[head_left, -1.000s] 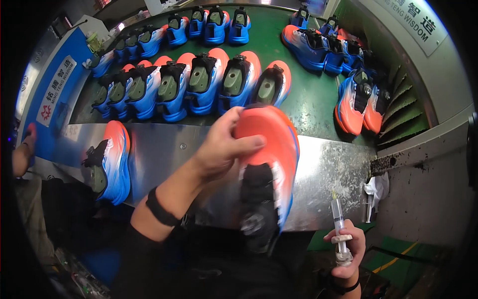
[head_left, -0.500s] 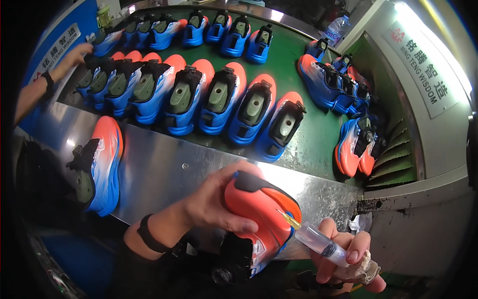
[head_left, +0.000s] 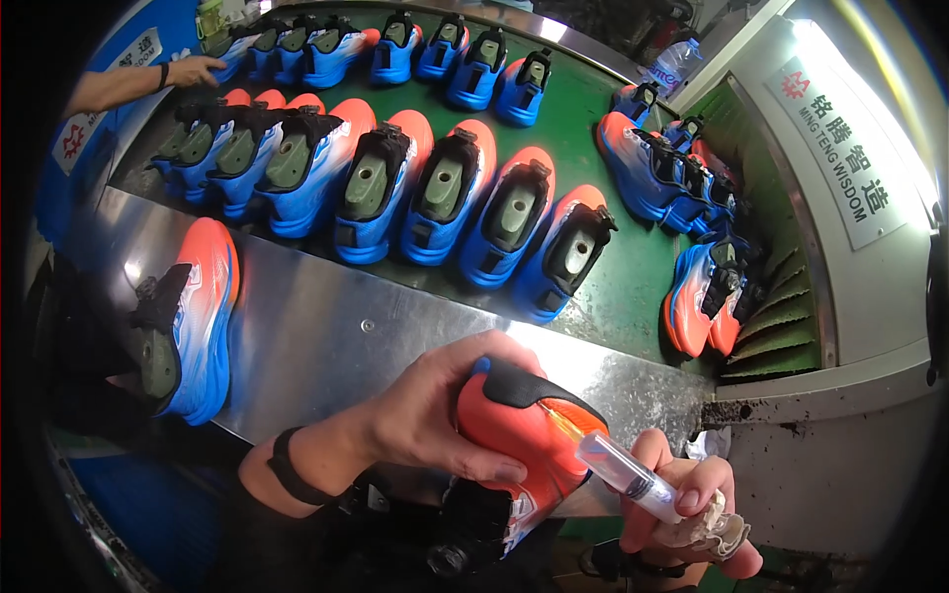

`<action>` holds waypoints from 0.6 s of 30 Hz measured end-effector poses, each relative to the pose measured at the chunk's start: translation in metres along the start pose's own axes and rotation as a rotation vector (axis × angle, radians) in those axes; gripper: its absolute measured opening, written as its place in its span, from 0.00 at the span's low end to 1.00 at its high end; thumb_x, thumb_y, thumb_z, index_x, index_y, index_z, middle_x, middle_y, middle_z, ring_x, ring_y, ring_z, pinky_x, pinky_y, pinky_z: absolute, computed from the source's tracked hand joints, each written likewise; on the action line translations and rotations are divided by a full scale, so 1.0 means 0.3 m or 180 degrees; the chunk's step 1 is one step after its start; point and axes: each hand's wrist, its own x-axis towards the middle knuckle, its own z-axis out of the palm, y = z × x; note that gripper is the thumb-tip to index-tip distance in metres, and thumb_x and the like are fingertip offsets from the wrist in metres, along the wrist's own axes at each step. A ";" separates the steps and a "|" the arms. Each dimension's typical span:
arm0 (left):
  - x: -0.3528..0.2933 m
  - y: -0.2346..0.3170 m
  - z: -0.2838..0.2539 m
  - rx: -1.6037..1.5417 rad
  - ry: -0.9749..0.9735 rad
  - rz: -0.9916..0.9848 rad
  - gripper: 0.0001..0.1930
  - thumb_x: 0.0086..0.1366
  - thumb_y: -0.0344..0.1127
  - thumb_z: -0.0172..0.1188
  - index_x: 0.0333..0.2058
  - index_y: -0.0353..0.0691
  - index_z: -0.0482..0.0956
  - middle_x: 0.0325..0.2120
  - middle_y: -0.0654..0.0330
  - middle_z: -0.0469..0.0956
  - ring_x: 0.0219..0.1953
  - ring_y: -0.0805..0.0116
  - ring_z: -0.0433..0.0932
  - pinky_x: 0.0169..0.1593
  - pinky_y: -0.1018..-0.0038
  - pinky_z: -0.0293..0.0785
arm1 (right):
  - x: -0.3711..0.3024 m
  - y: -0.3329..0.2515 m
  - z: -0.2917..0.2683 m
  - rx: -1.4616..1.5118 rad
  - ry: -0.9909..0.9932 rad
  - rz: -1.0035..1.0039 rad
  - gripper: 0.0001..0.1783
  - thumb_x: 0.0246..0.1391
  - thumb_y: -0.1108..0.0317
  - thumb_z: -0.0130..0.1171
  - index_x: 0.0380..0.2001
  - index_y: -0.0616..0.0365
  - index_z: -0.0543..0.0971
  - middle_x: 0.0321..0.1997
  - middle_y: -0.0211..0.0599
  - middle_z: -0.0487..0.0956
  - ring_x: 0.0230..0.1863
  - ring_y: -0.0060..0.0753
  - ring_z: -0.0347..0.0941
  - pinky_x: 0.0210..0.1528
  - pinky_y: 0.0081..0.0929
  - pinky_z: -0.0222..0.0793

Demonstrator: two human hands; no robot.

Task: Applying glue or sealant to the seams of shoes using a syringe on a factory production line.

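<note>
Bench (head_left: 297, 321) fills my feed, green top, metal front edge. Shoe rows (head_left: 371, 212) stand on green, near row heels toward me, presumably for easy reach. Lone shoe (head_left: 208, 321) sits on metal, left. Held shoe (head_left: 494, 415) hangs over front edge, toe tipped up, apparently presenting sole rim. Left hand (head_left: 425, 405) grasps forefoot, likely steadying it. Right hand (head_left: 687, 489) clasps syringe (head_left: 618, 466), needle (head_left: 561, 423) at toe rim; contact unclear.

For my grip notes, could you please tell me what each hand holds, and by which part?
The left hand holds a shoe by its orange toe; the right hand, a syringe by its barrel's rear.
</note>
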 end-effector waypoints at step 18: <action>0.007 -0.009 -0.013 -0.0392 0.0485 -0.0284 0.36 0.40 0.29 0.77 0.49 0.40 0.69 0.41 0.64 0.73 0.47 0.74 0.71 0.52 0.73 0.68 | -0.136 0.014 -0.048 0.0177 0.0259 0.0204 0.37 0.46 0.32 0.58 0.48 0.50 0.71 0.27 0.49 0.80 0.44 0.38 0.59 0.54 0.43 0.52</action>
